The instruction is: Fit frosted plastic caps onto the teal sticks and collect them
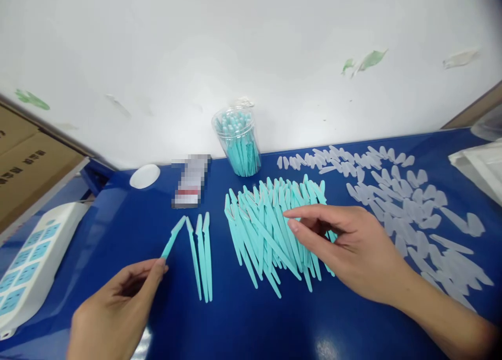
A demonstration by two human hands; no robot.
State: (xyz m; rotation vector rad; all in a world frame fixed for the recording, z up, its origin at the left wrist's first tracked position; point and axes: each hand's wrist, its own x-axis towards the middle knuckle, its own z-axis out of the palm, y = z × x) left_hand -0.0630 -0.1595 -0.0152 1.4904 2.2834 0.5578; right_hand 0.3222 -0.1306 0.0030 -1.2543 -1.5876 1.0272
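Observation:
Pinched between the thumb and forefinger of my left hand [117,302] is a turquoise eyebrow razor [173,239], its head pointing up and away. Just right of it, three more razors [204,260] lie side by side on the blue table. My right hand [349,250] hovers over the right part of a large heap of the same razors [266,229]. Its thumb and forefinger are a little apart, with nothing visible between them. Part of the heap is hidden behind this hand.
Behind the heap stands a clear tub [239,143] packed with razors. Translucent blade caps [415,208] are scattered at the right. A white round lid [145,176], a blurred-out card [191,181] and a power strip [35,260] are on the left. A white wall [251,46] closes the back.

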